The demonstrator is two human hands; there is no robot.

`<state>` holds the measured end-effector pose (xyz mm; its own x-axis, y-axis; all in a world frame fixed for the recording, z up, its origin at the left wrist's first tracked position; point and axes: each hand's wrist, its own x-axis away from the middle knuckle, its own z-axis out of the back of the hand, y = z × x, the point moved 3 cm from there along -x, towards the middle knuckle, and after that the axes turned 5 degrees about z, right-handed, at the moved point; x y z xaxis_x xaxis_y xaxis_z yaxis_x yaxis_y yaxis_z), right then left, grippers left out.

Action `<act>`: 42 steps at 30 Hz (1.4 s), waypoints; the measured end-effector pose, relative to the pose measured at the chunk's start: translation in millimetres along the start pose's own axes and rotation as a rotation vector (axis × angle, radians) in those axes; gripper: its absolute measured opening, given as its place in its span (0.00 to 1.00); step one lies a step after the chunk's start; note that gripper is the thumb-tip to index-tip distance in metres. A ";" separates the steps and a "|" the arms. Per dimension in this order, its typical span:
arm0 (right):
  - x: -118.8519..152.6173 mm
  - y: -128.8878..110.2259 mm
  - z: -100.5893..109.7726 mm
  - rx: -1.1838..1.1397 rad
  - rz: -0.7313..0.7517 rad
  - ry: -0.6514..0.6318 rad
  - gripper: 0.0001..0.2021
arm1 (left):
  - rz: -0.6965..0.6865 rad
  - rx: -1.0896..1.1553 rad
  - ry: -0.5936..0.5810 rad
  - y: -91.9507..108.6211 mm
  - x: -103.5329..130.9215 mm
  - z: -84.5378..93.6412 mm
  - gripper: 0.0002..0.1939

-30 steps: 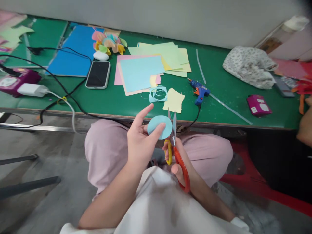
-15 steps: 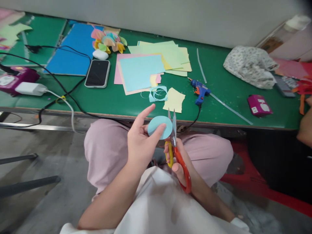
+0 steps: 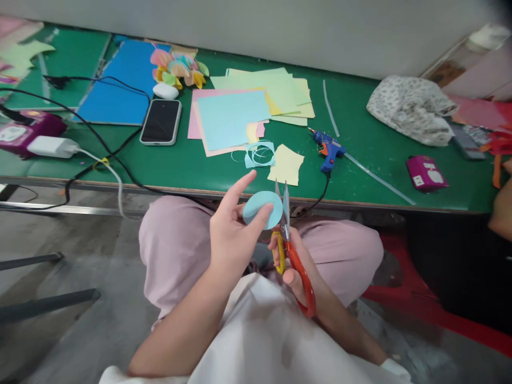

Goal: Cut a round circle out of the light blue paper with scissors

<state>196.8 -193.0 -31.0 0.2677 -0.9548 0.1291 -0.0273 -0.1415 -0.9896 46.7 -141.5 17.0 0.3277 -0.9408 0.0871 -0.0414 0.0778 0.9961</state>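
Observation:
Between the thumb and fingers of my left hand (image 3: 234, 229) is a light blue paper circle (image 3: 256, 205), held over my lap just off the table edge. My right hand (image 3: 298, 266) grips scissors (image 3: 298, 272) with one red and one yellow handle. Their blades are parted and point toward the table, right beside the circle's right edge. Blue paper offcuts (image 3: 260, 154) with thin curled strips lie on the table beyond the circle. Next to them is a pale yellow paper piece (image 3: 287, 165) with uneven edges.
On the green table (image 3: 296, 194) are stacked coloured sheets (image 3: 232, 117), a phone (image 3: 161, 122), paper flowers (image 3: 178, 66) and a blue glue gun (image 3: 328, 149) with its cord. Black cables (image 3: 96, 130) cross the left side. A patterned cloth (image 3: 408, 106) and another person's arm (image 3: 501, 210) are at right.
Almost nothing differs. Both hands, the paper circle and the scissors keep nearly the same position, and the view has shifted very slightly.

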 end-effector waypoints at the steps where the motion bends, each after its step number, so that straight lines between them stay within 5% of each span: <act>1: 0.1 0.1 0.1 0.000 0.003 -0.001 0.50 | -0.004 -0.002 0.002 0.5 0.3 0.0 0.29; 33: 1.8 -1.4 -2.5 -0.006 -0.001 0.002 0.39 | 0.032 0.010 0.006 3.4 -0.5 -0.7 0.28; 42: 2.4 -3.5 1.5 0.019 -0.018 -0.002 0.50 | 0.034 -0.008 0.005 2.3 -0.7 -0.1 0.29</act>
<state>199.1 -194.4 -27.4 0.2695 -0.9517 0.1473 -0.0044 -0.1542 -0.9880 46.4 -140.7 19.2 0.3314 -0.9358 0.1204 -0.0452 0.1118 0.9927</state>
